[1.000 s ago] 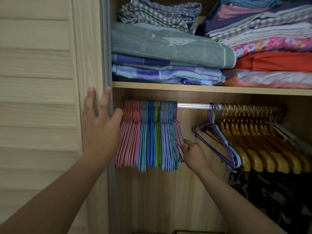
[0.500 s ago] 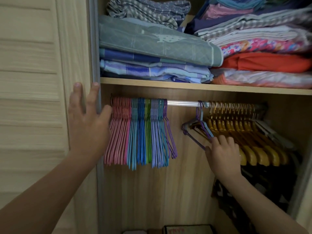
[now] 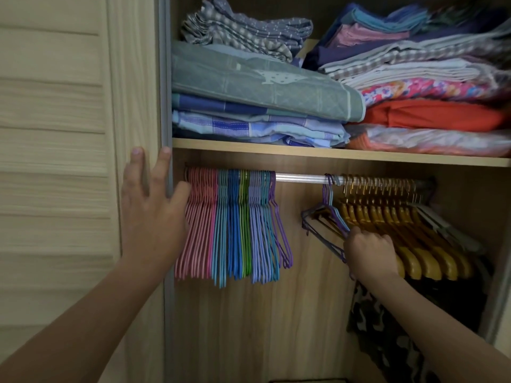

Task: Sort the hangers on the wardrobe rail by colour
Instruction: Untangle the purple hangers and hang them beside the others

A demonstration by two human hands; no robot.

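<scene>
Purple hanger [image 3: 326, 217] gripped in right hand [image 3: 369, 252] curled fingers [image 3: 356, 235]; left hand [image 3: 150, 214] spread flat.

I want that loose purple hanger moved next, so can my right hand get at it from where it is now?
Probably yes: the right hand is already at the loose purple hanger, fingers curled at its lower bar, and bare rail lies open to its left.

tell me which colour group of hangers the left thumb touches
The pink hangers at the rail's far left; the left hand's thumb rests against them, unlike the blue, green, purple and yellow groups.
</scene>
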